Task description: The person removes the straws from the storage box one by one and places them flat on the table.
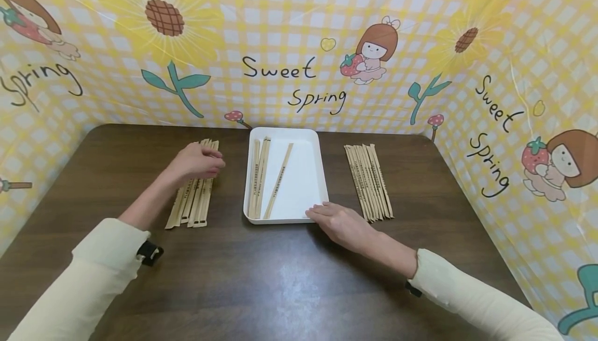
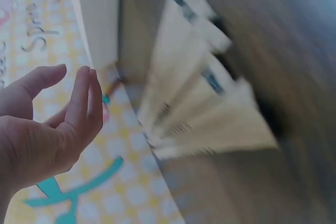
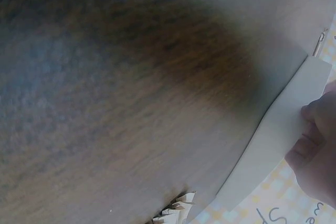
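Note:
A white tray (image 1: 303, 175) sits mid-table with three paper-wrapped chopstick packets (image 1: 261, 177) lying in it. My left hand (image 1: 210, 163) hovers over the far end of the left pile of packets (image 1: 191, 201). In the left wrist view this left hand (image 2: 79, 85) has relaxed fingers and holds nothing, with the blurred packets (image 2: 210, 108) beyond it. My right hand (image 1: 322, 211) lies flat with its fingers touching the tray's near right corner. The right wrist view shows the right hand's fingers (image 3: 315, 114) on the tray rim (image 3: 273, 135).
A second pile of packets (image 1: 369, 180) lies to the right of the tray. The dark wooden table (image 1: 261, 278) is fenced on three sides by a yellow checked backdrop (image 1: 289, 45). Bare tabletop stretches in front of the tray.

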{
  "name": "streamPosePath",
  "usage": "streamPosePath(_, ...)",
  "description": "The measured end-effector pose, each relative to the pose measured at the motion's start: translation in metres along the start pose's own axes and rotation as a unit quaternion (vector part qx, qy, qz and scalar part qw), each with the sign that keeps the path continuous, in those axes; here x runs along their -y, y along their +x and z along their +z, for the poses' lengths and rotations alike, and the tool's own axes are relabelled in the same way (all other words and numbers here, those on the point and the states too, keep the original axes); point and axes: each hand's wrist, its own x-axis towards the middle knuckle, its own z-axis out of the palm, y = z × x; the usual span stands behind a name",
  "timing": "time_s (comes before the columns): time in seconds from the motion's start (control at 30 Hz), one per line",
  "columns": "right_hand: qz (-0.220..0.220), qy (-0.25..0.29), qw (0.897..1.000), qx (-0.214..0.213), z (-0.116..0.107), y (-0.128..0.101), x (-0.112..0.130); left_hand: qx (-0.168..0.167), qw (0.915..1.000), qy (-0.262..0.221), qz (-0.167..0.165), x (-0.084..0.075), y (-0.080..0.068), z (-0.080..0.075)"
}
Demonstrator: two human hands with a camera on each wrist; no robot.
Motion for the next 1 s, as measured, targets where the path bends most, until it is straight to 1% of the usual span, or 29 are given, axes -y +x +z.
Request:
streamPosePath(0.07, -0.001, 0.000, 1.000, -0.001, 0.000, 0.000, 0.000, 0.009, 0.9999, 0.000, 0.006, -0.011, 0.002, 0.008)
streamPosePath(0.13, -0.001, 0.000, 1.000, -0.002, 0.000, 0.000, -0.001, 0.019, 0.9997, -0.010, 0.006, -0.021, 0.005, 0.017)
streamPosePath(0.2, -0.001, -0.001, 1.000, -0.004, 0.000, 0.000, -0.001, 0.022, 0.9995, -0.024, 0.008, -0.029, 0.007, 0.026)
streamPosePath(0.3, 0.000, -0.001, 1.000, -0.005, 0.001, 0.000, -0.001, 0.025, 0.9990, -0.035, 0.009, -0.038, 0.012, 0.039)
streamPosePath(0.4, 0.000, -0.002, 1.000, -0.004, 0.001, 0.000, -0.001, 0.020, 0.9993, -0.026, 0.015, -0.044, 0.018, 0.050)
streamPosePath(0.7, 0.001, 0.002, 1.000, -0.005, 0.001, -0.001, -0.001, 0.015, 0.9992, 0.033, 0.014, -0.054, 0.030, 0.079)
streamPosePath(0.87, 0.003, 0.001, 1.000, -0.007, 0.001, -0.001, -0.001, 0.004, 0.9964, 0.082, 0.019, -0.053, 0.037, 0.094)
streamPosePath(1.0, 0.003, 0.000, 1.000, -0.006, 0.002, -0.001, -0.001, -0.003, 0.9938, 0.108, 0.026, -0.050, 0.041, 0.104)
